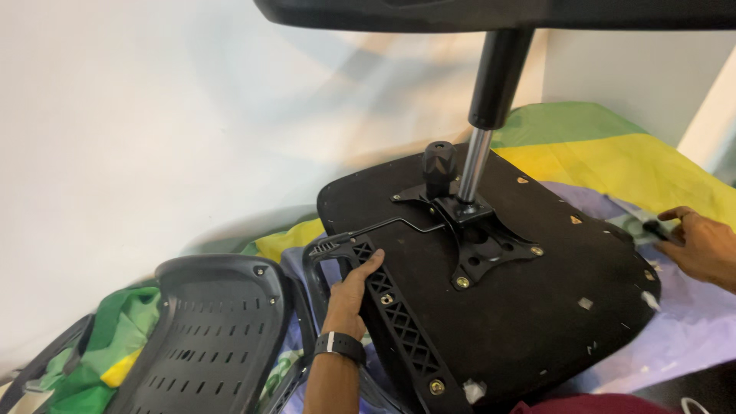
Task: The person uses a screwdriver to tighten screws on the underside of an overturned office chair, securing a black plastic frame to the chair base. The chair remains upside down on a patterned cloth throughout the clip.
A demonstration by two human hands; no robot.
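Observation:
An office chair seat [537, 307] lies upside down, its black underside facing up. A metal mechanism plate [479, 241] is bolted in the middle, with a gas cylinder [487, 107] standing up from it and a round black knob [438, 162] beside it. A black plastic armrest bracket [402, 322] runs along the seat's left side. My left hand [349, 295], with a dark watch on the wrist, grips the armrest at the seat's left edge. My right hand [701, 241] rests at the seat's right edge, pinching a small dark tool [655, 228].
A black perforated backrest [203, 333] lies at the lower left. A green, yellow and lilac cloth [629, 153] covers the floor under the parts. A white wall [153, 115] stands close behind. The chair base [491, 11] hangs overhead on the cylinder.

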